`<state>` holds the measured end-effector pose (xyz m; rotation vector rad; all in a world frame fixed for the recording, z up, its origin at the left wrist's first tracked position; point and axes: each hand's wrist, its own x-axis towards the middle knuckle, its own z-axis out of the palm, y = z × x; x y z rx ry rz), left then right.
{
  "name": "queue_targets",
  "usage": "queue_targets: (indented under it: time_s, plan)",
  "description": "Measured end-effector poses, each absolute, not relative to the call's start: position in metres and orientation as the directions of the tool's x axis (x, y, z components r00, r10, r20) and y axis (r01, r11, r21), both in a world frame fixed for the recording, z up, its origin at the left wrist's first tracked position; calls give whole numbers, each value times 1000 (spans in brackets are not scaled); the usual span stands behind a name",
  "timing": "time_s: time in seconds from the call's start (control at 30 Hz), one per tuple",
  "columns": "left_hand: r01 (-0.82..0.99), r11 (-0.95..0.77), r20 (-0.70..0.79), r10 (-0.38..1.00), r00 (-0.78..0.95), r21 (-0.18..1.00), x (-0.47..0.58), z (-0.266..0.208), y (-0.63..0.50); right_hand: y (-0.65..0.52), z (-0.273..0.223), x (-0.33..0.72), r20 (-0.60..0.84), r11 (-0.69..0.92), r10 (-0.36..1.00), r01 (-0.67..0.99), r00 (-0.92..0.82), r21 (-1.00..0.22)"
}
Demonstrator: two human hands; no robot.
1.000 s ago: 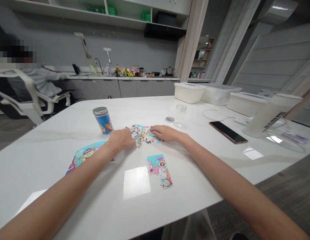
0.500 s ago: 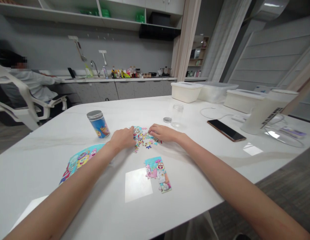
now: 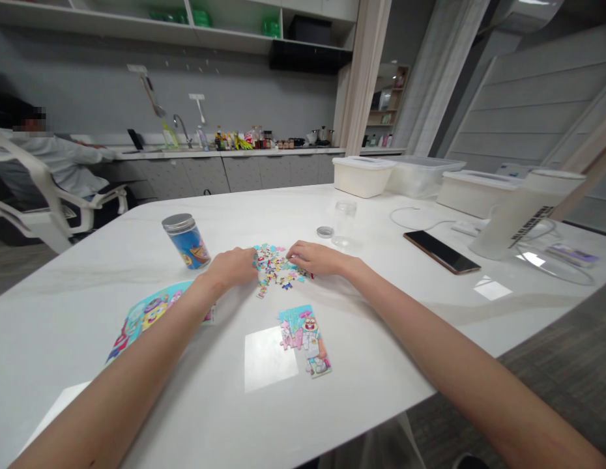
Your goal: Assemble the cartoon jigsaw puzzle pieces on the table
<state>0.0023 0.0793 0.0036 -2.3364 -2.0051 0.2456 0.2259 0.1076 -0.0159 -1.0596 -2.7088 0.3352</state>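
Note:
A loose pile of jigsaw puzzle pieces (image 3: 272, 262) lies on the white table between my hands. My left hand (image 3: 234, 266) rests at the pile's left edge, fingers bent down and partly hidden, with no piece visible in it. On the right side, my right hand (image 3: 315, 258) lies over some pieces with its fingers apart. Nearer to me is a joined section of the puzzle (image 3: 310, 342) showing cartoon figures. A colourful cartoon picture sheet (image 3: 149, 312) is partly covered by my left forearm. Behind my left hand stands a blue printed jar (image 3: 187, 242) with a metal lid.
A clear jar (image 3: 345, 223) stands beyond my right hand, its metal lid (image 3: 325, 232) beside it. Further right are a phone (image 3: 440, 252), cables, a white tumbler (image 3: 525, 215) and plastic boxes (image 3: 363, 177). A person (image 3: 68, 159) sits at the far left.
My left hand has drawn slightly left, uncovering more of the pile's left edge. My right hand stays over the pieces with little change. The view has shifted slightly.

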Motion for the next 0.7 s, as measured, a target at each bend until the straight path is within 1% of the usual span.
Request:
queue_targets:
  time_s: [0.23,0.4,0.47,0.53,0.6,0.7]
  plan:
    - [973,-207,-105,975,197,-105,-7,3,86,109,-18,225,119,716,686,637,-718,-285]
    - [975,-216,-104,970,221,61,-12,0,94,110,-19,226,132,716,683,623,-718,-315]
    - [978,-186,-75,978,193,90,-14,-1,95,110,-19,227,138,716,682,618,-718,-323]
    - [989,-129,-39,990,132,77,-16,-1,95,110,-19,227,140,719,679,615,-721,-322]
    - [998,-58,-13,998,59,38,-17,-1,94,111,-20,227,145,724,674,609,-724,-324]
    - [1000,-18,-21,1000,17,-25,-18,0,90,112,-22,228,157,730,668,602,-727,-323]
